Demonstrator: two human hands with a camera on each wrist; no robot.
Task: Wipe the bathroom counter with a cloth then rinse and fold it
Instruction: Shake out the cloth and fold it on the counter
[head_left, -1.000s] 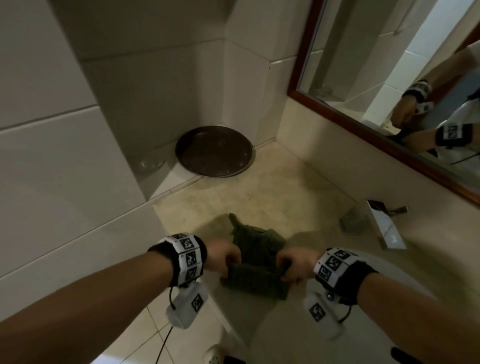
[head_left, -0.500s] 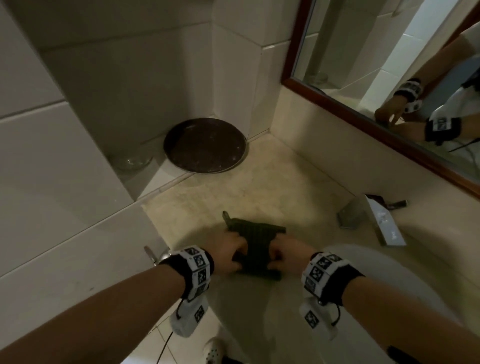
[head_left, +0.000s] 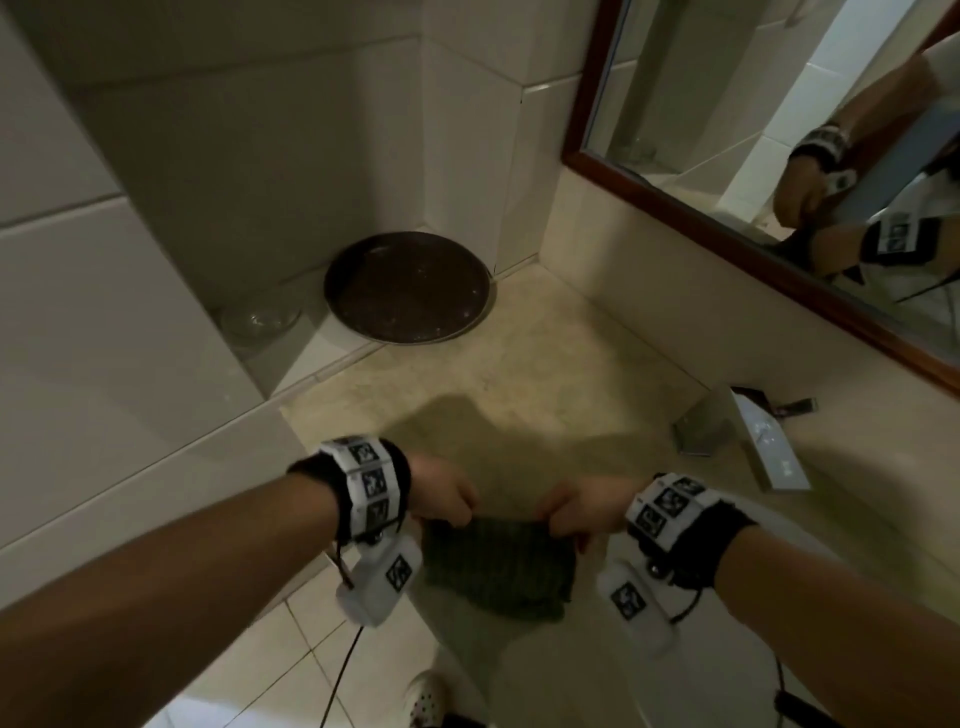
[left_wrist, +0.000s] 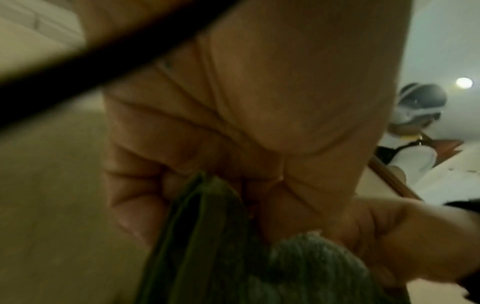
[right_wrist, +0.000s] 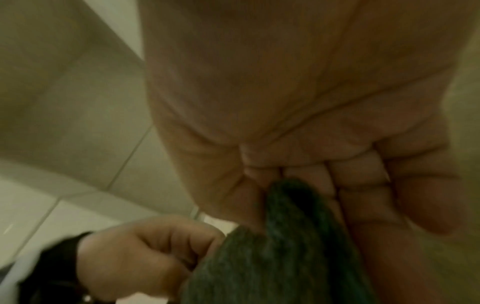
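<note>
A dark green ribbed cloth (head_left: 498, 569) hangs folded in front of the counter's near edge. My left hand (head_left: 447, 499) pinches its upper left corner and my right hand (head_left: 574, 512) pinches its upper right corner. In the left wrist view the curled fingers (left_wrist: 135, 197) grip the folded layers of the cloth (left_wrist: 207, 236). The right wrist view has the cloth (right_wrist: 280, 246) squeezed between thumb and curled fingers (right_wrist: 363, 185). The beige counter (head_left: 519, 374) lies bare beyond the hands.
A round dark tray (head_left: 408, 288) sits in the far corner with a clear glass dish (head_left: 262, 319) to its left. A chrome faucet (head_left: 753, 441) stands at the right beside the white basin (head_left: 810, 530). A framed mirror (head_left: 753, 156) hangs above; tiled wall on the left.
Both hands have lifted the cloth off the counter and drawn it back toward me; it now hangs from its top corners past the counter's edge instead of lying flat.
</note>
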